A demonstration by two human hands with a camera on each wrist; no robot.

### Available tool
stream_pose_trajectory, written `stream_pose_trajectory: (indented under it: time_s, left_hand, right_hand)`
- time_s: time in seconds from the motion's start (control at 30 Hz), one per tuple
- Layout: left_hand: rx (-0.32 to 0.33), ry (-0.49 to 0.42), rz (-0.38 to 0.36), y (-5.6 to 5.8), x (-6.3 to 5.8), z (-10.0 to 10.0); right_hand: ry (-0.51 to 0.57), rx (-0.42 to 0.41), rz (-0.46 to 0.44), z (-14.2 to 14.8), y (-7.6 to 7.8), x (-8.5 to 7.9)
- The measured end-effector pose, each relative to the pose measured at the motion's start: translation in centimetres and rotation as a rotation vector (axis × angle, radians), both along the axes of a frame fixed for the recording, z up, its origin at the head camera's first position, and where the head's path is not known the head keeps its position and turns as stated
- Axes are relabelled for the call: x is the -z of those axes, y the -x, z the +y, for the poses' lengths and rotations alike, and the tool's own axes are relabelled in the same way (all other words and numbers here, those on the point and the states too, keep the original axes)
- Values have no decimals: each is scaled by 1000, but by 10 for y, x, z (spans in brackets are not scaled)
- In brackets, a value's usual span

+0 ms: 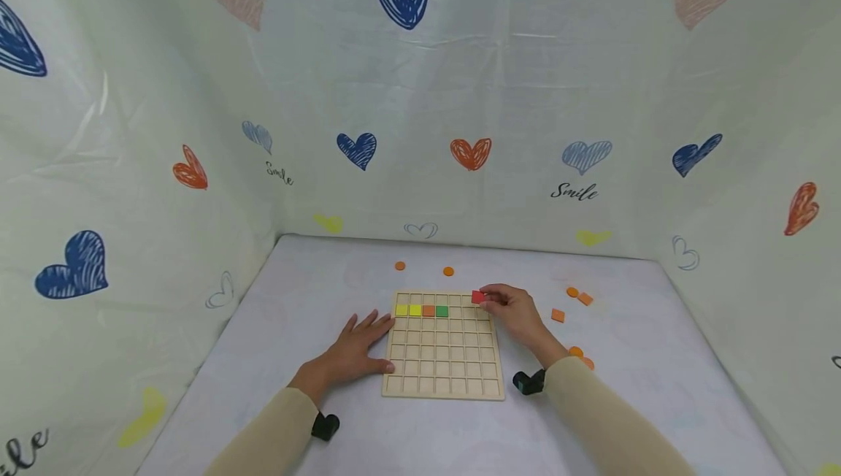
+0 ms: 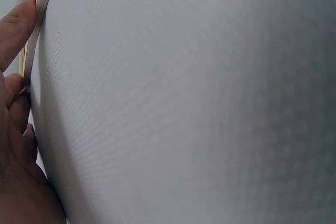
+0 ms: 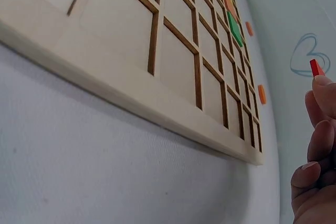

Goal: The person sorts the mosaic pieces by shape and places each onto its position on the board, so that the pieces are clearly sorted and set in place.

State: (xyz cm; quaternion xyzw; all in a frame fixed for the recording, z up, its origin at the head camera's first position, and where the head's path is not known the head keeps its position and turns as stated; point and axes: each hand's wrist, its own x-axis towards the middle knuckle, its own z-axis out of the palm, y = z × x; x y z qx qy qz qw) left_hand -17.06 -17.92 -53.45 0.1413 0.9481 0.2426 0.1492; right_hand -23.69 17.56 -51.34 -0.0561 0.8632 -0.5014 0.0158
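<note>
The step in hand looks like laying coloured tiles into the grid of a wooden board (image 1: 442, 368), which lies at the middle of the worktop (image 1: 263, 359). The right hand (image 1: 515, 312) pinches a red tile (image 1: 477, 297) between thumb and finger, above the board's far right corner. In the right wrist view the tile appears raised clear of the wood, though the slant makes its exact height hard to judge. The left hand (image 1: 352, 350) lies beside the board's left edge, fingers spread and grasping nothing, its thumb and fingertips touching that edge as if to steady it. The next move seems to call for choosing a cell, squaring the tile to its sides and letting go once it sits flat.

The red tile is thin, flat and square. The board is pale wood, its cells divided by strips with dark brown sides. In the second row from its far edge, starting at the left edge, sit two yellow tiles (image 1: 415, 310), an orange tile (image 1: 428, 311) and a green tile (image 1: 442, 311). Orange discs (image 1: 448, 271) lie towards the worktop's far edge; orange squares (image 1: 557, 315) lie towards its right edge.
</note>
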Motion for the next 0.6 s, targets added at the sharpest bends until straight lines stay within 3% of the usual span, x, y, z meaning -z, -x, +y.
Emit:
stream_pose_trajectory:
  time_s: [0.27, 0.6]
  left_hand:
    - [-4, -1, 0, -1, -1, 1]
    - [-5, -3, -3, -1, -1, 1]
  right_hand:
    - [8, -54, -10, -17, 2, 3]
    - [-9, -47, -14, -27, 1, 1]
